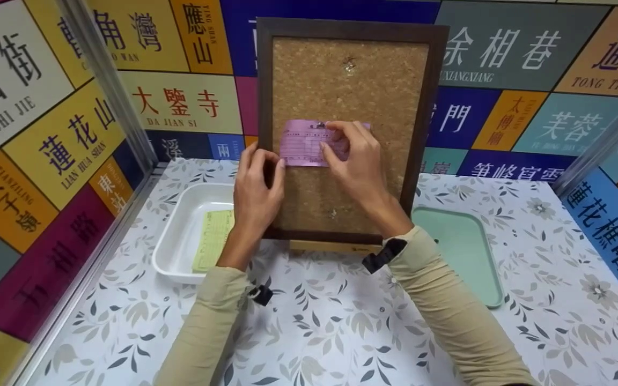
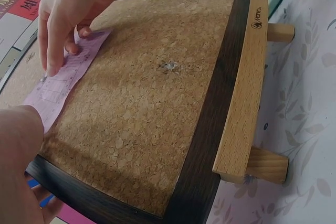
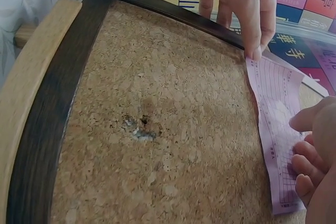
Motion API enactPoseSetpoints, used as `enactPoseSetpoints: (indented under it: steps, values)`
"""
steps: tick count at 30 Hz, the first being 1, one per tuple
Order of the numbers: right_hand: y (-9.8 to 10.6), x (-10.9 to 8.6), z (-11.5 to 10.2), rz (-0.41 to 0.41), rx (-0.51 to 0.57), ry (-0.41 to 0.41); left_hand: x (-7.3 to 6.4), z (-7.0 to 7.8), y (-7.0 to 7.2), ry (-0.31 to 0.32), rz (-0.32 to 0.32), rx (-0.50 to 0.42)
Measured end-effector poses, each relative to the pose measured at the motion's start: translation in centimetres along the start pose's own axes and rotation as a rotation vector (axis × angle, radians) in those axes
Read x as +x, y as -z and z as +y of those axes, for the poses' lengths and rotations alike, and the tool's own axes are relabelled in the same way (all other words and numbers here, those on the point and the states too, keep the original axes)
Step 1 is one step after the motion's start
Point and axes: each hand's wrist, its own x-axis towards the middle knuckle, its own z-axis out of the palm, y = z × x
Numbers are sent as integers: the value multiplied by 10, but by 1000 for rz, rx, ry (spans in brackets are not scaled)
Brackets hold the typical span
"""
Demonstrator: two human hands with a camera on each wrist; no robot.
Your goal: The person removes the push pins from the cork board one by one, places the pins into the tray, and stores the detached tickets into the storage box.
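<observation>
A pink printed slip (image 1: 301,145) lies against the cork board (image 1: 336,198), which stands upright in a dark frame. My left hand (image 1: 258,182) holds the board's left side, its thumb at the slip's lower left corner. In the right wrist view the left hand's thumb (image 3: 254,53) touches the slip's corner while its other fingers pass behind the frame. My right hand (image 1: 357,153) is over the slip's right half. Its index fingertip rests at the slip's top edge, close to a small dark spot, and its thumb is apart, lower on the paper.
A white tray (image 1: 167,246) with yellow-green slips (image 1: 210,241) stands left of the board. To the right lies a green tray (image 1: 464,252) with a small dark thing in it. A wooden base (image 2: 244,93) supports the board. Sign-patterned walls stand behind and beside the flowered table (image 1: 314,332).
</observation>
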Motion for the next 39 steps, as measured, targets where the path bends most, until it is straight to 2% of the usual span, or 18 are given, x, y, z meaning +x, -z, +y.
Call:
enactPoseSetpoints:
  steps: [6, 13, 19, 39]
  values:
    - [-3, 4, -4, 6, -36, -26, 1, -1, -1, -11, 3, -11]
    - [-9, 9, -8, 33, -15, -37, 1, -1, 0, 5, -4, -6]
    - [-11, 11, -8, 51, -37, -51, 0, -1, -1, 3, -5, -4]
    - [-13, 17, -9, 47, -70, -89, 0, -2, -2, -7, 1, -8]
